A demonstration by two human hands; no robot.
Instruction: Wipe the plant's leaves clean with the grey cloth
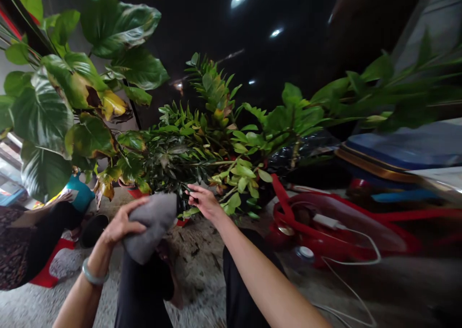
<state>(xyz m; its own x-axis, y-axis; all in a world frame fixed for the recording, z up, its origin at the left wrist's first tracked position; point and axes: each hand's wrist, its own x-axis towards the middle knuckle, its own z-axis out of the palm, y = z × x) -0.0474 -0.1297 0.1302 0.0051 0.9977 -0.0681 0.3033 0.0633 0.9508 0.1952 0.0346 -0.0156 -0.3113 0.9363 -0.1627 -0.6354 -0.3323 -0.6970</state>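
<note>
My left hand [124,222], with a pale bangle on the wrist, grips a grey cloth [153,224] above my left knee. To its right, my right hand [205,202] reaches to the lower leaves of a bushy green plant [202,135]. Its fingers are bent together among thin dark stems; what they hold, if anything, is too small to make out. Light green leaves [243,176] hang just right of that hand. Part of a red pot [181,222] shows beneath the plant, between my hands.
Large-leaved plant [43,111] at the left, some leaves yellowed. Another person's dark-clothed leg [54,232] is at the far left, near a black pot [94,231]. At the right lie a red bag-like object [325,232], a white cable [352,289] and a blue box [400,150].
</note>
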